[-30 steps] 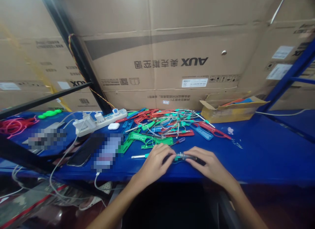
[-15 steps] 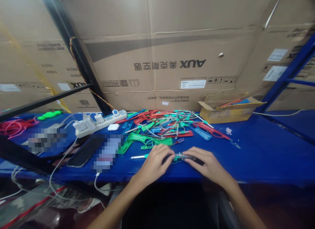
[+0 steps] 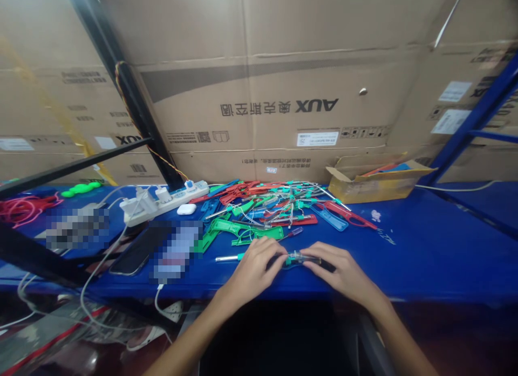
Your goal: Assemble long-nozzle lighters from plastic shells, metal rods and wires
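Close to the front edge of the blue table [image 3: 408,262], both hands hold one slim assembly [image 3: 296,257] with teal parts, a clear body and a metal tube [image 3: 227,258] sticking out to the left. My left hand [image 3: 261,262] pinches it near the middle, fingers closed. My right hand [image 3: 338,265] is closed on its right end, where a dark part shows under the fingers. Just behind lie a green casing half [image 3: 259,233] and a small screwdriver [image 3: 295,232]. Farther back is a heap of red, green and blue casings with metal tubes and wires.
An open carton [image 3: 376,187] stands at the back right. On the left are a white power strip [image 3: 174,200], a white earphone case [image 3: 186,209], a dark phone [image 3: 140,249], a lit phone [image 3: 178,252] and cables. Cardboard boxes [image 3: 283,79] rise behind, with metal posts at both sides.
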`<state>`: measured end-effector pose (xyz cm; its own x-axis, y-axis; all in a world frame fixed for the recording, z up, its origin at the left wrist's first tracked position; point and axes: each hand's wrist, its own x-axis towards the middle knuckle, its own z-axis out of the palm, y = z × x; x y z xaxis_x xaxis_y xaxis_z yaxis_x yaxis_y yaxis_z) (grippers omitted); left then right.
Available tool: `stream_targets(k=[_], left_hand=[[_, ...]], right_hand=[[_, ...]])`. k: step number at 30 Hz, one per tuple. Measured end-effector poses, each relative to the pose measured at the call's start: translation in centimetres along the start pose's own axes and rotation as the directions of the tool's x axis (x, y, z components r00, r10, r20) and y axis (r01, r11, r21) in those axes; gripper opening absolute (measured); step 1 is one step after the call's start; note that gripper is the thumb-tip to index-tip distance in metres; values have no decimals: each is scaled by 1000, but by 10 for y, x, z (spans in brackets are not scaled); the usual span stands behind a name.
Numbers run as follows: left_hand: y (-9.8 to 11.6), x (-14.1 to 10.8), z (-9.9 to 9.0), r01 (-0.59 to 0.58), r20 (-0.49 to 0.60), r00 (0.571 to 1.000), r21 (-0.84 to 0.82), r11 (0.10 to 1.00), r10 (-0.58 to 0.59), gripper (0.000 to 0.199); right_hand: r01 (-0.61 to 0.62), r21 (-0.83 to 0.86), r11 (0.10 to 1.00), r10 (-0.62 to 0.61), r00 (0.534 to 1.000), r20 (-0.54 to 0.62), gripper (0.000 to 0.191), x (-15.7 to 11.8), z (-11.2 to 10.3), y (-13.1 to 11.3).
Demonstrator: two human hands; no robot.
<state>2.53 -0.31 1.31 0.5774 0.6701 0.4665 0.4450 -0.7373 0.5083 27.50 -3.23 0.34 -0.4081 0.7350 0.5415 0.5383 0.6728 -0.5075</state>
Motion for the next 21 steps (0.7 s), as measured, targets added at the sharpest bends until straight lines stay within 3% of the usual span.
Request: stream_targets(k=[21], left_hand=[[-1, 0, 1, -1, -8, 1000, -10, 1000, 1, 17]], right_hand=[[-6, -2, 1000, 6, 1000, -1, 22, 0, 1, 0]])
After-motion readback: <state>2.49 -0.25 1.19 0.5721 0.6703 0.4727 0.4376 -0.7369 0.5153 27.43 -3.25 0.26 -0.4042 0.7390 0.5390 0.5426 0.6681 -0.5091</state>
